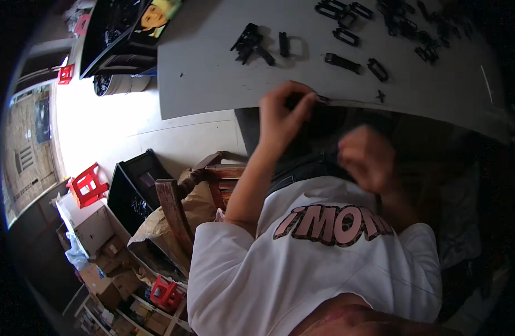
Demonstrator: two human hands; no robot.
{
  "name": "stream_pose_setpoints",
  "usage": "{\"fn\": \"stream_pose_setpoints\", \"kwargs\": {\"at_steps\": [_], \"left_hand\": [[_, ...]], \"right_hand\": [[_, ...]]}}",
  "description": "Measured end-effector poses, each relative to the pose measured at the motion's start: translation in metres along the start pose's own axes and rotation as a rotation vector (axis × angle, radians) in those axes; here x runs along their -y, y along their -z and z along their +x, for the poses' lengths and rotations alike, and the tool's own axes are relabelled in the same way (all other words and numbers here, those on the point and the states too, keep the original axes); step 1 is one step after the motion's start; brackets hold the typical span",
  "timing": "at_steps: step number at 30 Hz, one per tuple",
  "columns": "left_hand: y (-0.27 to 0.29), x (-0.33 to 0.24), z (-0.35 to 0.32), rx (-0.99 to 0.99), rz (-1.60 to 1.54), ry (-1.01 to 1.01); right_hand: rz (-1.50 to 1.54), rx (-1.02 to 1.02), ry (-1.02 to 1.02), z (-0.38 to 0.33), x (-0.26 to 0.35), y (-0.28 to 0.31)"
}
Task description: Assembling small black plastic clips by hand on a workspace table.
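At the table's near edge my left hand [282,115] is closed in a pinch, thumb against forefinger. A small dark piece [323,99] sticks out from its fingertips; its kind is too small to tell. My right hand [368,161] is off the table, in front of my waist, blurred, with its fingers curled in; anything inside them is hidden. On the table near the left hand lie a small black cross-shaped part [381,96], a black oval frame [377,69] and a long black strip-like part [342,63].
Farther back on the grey table [201,73] are a black clip-like assembly [247,42], a short black bar [283,44] and several black frames [346,37]. More black parts [400,22] are heaped at the far right. A wooden chair [176,213] and a black crate [142,185] stand to the left.
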State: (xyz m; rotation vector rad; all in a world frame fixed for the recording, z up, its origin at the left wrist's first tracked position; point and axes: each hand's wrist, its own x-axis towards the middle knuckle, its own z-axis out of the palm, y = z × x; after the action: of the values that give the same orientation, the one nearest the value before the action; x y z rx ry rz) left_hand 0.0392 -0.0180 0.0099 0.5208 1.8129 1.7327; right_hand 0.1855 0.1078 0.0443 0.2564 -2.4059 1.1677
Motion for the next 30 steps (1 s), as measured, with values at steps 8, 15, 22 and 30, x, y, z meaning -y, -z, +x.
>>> {"fn": "stream_pose_setpoints", "kwargs": {"at_steps": [8,15,22,30], "left_hand": [[-0.018,-0.021,0.026,0.079,1.316,-0.724],[-0.035,0.005,0.031,0.167,1.241,-0.829],[-0.034,-0.010,0.025,0.242,0.449,-0.561],[-0.032,-0.004,0.020,0.270,0.421,-0.349]], "right_hand": [[0.133,-0.152,-0.888,-0.010,-0.071,0.005],[-0.124,-0.117,-0.694,-0.009,-0.074,0.005],[0.256,-0.073,-0.713,-0.008,-0.054,0.011],[0.388,-0.214,-0.777,-0.014,-0.057,0.002]]}}
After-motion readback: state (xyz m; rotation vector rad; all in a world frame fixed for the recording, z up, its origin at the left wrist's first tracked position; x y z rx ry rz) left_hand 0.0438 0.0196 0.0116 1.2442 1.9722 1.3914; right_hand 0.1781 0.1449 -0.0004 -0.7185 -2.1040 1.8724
